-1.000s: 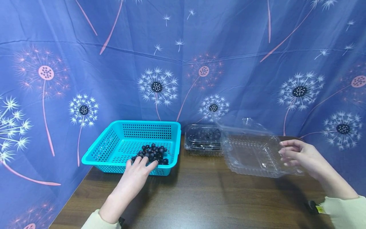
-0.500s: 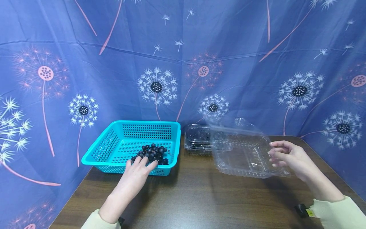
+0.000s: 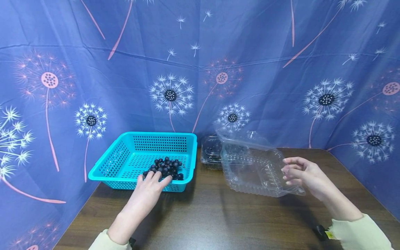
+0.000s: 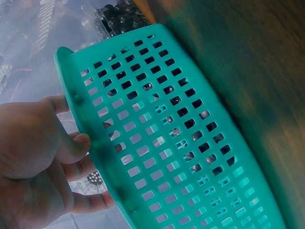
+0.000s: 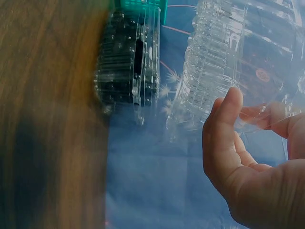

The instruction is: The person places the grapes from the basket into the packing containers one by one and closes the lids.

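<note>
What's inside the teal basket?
Dark round fruit, heaped toward the near right. The left hand and basket's near wall partly cover its near side; its underside is hidden.

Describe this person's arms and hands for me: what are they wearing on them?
The left hand and right hand show no gloves or rings. The left sleeve and right sleeve are plain, pale yellow-green, ending on the forearms. Beside the right cuff is a small black object with a bright yellow patch; something dark peeks out by the left cuff.
</note>
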### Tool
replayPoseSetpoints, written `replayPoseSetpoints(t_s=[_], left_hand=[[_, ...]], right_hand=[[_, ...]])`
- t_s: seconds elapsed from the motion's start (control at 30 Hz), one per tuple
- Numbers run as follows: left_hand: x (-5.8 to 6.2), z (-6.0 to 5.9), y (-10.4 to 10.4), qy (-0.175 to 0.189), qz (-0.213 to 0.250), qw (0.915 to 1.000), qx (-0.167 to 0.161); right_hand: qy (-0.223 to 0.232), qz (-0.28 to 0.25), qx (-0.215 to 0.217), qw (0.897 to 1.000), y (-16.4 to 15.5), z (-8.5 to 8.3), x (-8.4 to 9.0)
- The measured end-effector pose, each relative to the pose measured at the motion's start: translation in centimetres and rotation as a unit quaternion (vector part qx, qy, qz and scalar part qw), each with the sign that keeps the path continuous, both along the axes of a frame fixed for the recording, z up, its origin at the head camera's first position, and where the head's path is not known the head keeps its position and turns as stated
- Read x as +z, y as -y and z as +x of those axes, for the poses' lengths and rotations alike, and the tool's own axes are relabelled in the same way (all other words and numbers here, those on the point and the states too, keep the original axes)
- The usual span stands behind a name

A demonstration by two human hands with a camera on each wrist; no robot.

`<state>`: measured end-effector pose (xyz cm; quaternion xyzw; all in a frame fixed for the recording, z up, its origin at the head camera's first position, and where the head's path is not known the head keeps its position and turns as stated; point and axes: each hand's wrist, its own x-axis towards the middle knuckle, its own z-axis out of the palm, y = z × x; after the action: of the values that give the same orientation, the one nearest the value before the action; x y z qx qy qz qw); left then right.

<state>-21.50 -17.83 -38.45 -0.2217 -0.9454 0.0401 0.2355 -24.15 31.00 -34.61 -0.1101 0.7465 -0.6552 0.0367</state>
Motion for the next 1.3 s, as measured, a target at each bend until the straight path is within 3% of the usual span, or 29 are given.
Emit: replayPoseSetpoints(t_s=[0.4, 0.83, 1.3], left_hand=[[0.0, 0.0, 0.1, 0.000, -0.001, 1.0000, -0.003], [0.0, -0.2, 0.1, 0.007, -0.002, 1.0000, 0.002], [-0.1, -0.3, 0.2, -0.011, -0.002, 0.9999, -0.008]], right_hand=[[0.019, 0.045, -0.007, 0.999, 2.1, -0.2, -0.9], [0.022, 0.068, -0.012, 0.997, 3.9, -0.2, -2.0], [0.030, 0.076, -0.006, 0.997, 5.1, -0.2, -3.4]])
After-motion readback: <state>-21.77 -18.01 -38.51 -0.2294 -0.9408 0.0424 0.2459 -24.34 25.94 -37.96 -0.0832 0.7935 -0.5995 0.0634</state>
